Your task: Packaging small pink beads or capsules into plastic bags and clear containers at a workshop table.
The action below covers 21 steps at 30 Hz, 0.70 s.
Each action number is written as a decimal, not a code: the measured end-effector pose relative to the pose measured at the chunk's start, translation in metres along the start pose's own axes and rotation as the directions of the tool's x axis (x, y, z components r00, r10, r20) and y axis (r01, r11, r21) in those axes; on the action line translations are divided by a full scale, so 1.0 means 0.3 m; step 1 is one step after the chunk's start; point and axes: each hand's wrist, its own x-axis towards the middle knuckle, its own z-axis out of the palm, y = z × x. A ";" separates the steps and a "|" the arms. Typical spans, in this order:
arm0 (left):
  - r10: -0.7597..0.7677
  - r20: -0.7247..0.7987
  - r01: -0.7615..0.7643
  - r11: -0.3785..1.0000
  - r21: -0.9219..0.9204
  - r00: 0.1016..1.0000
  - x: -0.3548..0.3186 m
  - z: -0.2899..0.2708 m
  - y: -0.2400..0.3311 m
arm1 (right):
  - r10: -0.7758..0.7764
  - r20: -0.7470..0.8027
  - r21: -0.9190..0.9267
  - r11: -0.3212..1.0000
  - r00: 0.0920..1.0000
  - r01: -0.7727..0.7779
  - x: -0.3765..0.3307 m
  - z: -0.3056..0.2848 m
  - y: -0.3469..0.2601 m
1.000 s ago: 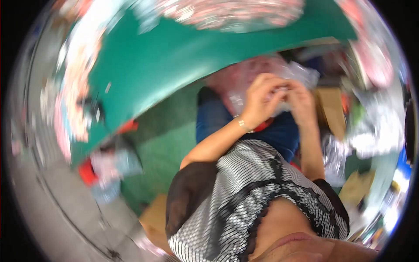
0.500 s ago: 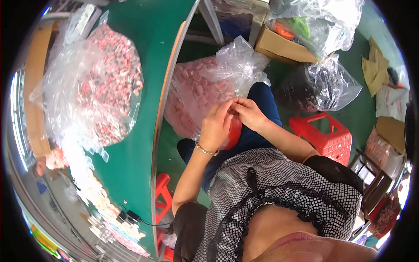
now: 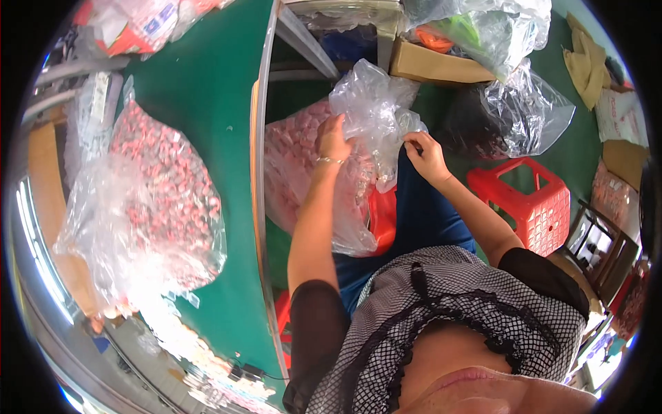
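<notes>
A large clear plastic bag (image 3: 358, 93) full of small pink pieces (image 3: 293, 134) stands between my legs and the table edge. My left hand (image 3: 333, 143), with a bracelet at the wrist, reaches over the bag's mouth onto the pieces. Its thumb is apart from the fingers, whose tips are partly hidden. Above my knee, beside the bag's crumpled plastic, my right hand (image 3: 429, 159) is closed in a pinch. What it holds, if anything, is too small to make out. Something red (image 3: 383, 217) shows between the bag and my thigh.
A green table (image 3: 238, 159) on the left bears another clear bag of pink and grey pieces (image 3: 169, 186). To the right stands a red plastic stool (image 3: 548, 221). Farther off are a bag with dark contents (image 3: 476, 124) and a cardboard box (image 3: 441, 64).
My hands, together before, are now apart: the left has moved forward onto the pink pieces, the right outward and slightly forward over my knee. The view has shifted a little.
</notes>
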 end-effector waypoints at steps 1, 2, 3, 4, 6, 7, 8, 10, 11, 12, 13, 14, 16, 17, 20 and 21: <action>-0.031 0.092 0.018 0.990 0.139 0.995 0.049 0.053 0.022 | -0.082 -0.049 -0.179 0.981 0.995 0.072 -0.001 -0.009 0.029; -0.072 0.173 0.021 0.960 0.279 0.982 0.095 0.096 0.046 | -0.077 -0.065 -0.186 0.981 0.995 0.064 -0.001 -0.016 0.033; -0.059 0.182 0.007 0.962 0.273 0.981 0.137 0.135 0.066 | -0.035 -0.060 -0.184 0.983 0.998 0.023 -0.010 -0.019 0.034; -0.189 0.232 0.116 0.948 0.297 0.954 0.173 0.179 0.087 | 0.014 -0.060 -0.185 0.982 0.998 -0.025 -0.014 -0.028 0.032; -0.304 0.292 0.206 0.924 0.323 0.907 0.217 0.234 0.092 | -0.020 -0.082 -0.246 0.969 0.996 -0.001 -0.001 -0.036 0.039; -0.438 0.318 0.335 0.883 0.330 0.841 0.215 0.268 0.069 | 0.037 -0.066 -0.237 0.970 0.997 -0.052 0.003 -0.034 0.044; -0.566 0.335 0.460 0.817 0.347 0.753 0.203 0.307 0.026 | 0.091 -0.043 -0.222 0.970 0.995 -0.099 0.009 -0.028 0.037; -0.527 0.535 0.408 0.850 0.333 0.660 0.154 0.372 -0.115 | 0.102 -0.047 -0.220 0.969 0.994 -0.110 0.029 -0.008 0.020; -0.525 0.544 0.406 0.851 0.332 0.655 0.121 0.417 -0.161 | 0.099 -0.037 -0.241 0.965 0.994 -0.105 0.036 -0.010 0.015; -0.480 0.572 0.358 0.877 0.320 0.665 0.082 0.462 -0.190 | 0.099 -0.032 -0.266 0.958 0.995 -0.104 0.040 -0.018 0.016; -0.439 0.593 0.312 0.898 0.310 0.675 0.051 0.495 -0.226 | 0.108 -0.035 -0.268 0.957 0.994 -0.113 0.047 -0.017 0.016; -0.448 0.593 0.318 0.894 0.317 0.669 0.022 0.507 -0.278 | 0.105 -0.020 -0.273 0.956 0.994 -0.106 0.057 -0.005 0.011; -0.313 0.186 0.334 0.938 -0.094 0.931 -0.028 0.508 -0.345 | 0.108 0.001 -0.277 0.955 0.994 -0.103 0.068 0.009 0.007; -0.307 -0.085 0.214 0.813 -0.542 0.948 -0.048 0.515 -0.345 | 0.089 -0.012 -0.279 0.956 0.996 -0.089 0.071 0.010 0.007; -0.576 0.041 0.259 0.302 -0.917 0.816 -0.124 0.446 -0.255 | 0.091 -0.044 -0.325 0.941 0.995 -0.100 0.056 -0.031 0.056; -0.610 0.123 0.341 0.256 -0.904 0.783 -0.251 0.381 -0.428 | 0.054 -0.019 -0.291 0.955 0.998 -0.058 0.078 0.019 0.015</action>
